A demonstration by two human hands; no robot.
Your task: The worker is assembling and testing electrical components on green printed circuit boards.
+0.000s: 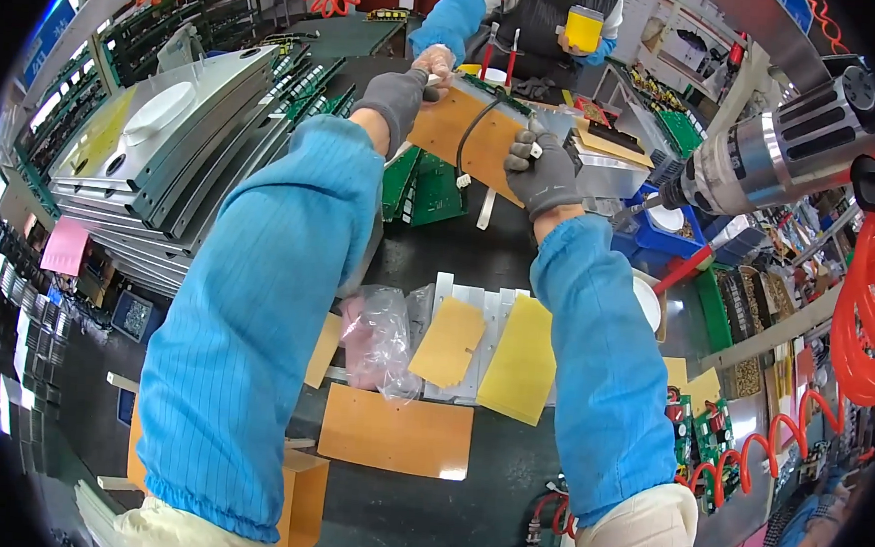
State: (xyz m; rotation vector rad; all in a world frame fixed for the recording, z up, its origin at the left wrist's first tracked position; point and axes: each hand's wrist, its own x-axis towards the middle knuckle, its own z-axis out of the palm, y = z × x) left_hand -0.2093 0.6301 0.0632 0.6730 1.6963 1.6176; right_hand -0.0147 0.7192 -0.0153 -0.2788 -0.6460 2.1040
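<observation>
Orange-brown board (491, 141) is occupying twelve o'clock, dark tabletop (499, 252) showing between its lower edge and silver metal pieces (498, 322) toward six. The left hand (393, 102) is curling its fingers at the board's ten-o'clock corner, though I cannot tell their hold; the right hand (546, 177) is pinching a white piece (535, 151) near the three-o'clock edge.

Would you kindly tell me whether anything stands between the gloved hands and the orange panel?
Nothing visible does: the left hand is at the left end of the orange panel, beside a co-worker's hand, the right hand at its right edge. A black cable lies over it.
</observation>
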